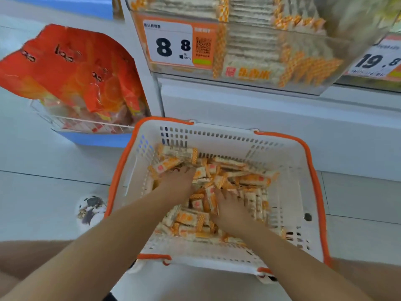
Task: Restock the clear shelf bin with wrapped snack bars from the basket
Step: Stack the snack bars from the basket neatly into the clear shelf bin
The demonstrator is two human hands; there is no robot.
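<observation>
Hands amid crinkly bars

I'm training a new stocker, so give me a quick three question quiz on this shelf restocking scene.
1. True or false: both hands are down in the basket.
2. Which price tag is on the clear shelf bin holding snack bars? A) 8.8 B) 19.8 C) 5.5
3. What fills the wire rack on the left?

Key:
1. True; left hand and right hand are on the snack bars.
2. A, price tag.
3. Red-orange bags.
</observation>
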